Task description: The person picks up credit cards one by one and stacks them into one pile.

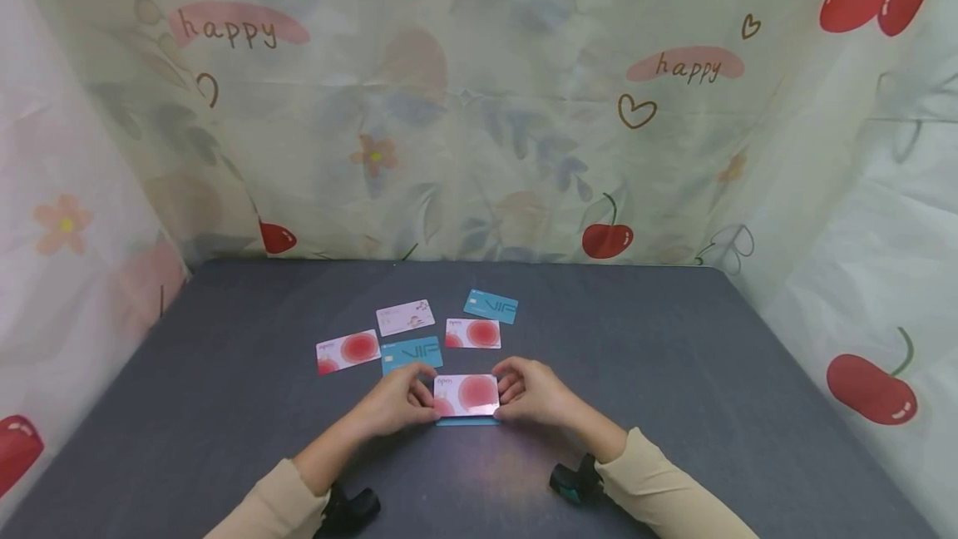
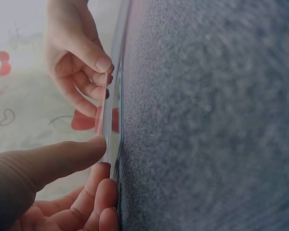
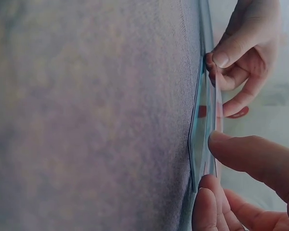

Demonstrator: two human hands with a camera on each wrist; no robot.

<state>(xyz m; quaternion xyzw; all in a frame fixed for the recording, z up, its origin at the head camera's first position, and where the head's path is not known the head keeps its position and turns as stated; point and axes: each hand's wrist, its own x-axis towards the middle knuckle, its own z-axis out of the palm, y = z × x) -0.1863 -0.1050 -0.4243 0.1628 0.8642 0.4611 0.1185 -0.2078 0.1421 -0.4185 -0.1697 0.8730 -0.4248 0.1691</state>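
Observation:
A white and pink card with a large red circle is held level between both hands, a little above the table. My left hand pinches its left edge between thumb and fingers, while the right hand does the same at the right edge. Beneath it, a strip of a blue card shows along the near side; the rest is hidden. The left wrist view shows the held card edge-on, with the opposite hand beyond it. In the right wrist view a gap separates the held card from the blue card.
Behind the hands lie two blue VIP cards, two red-circle cards and a pale pink card. They lie on a dark grey table. Printed cloth hangs round the back and sides.

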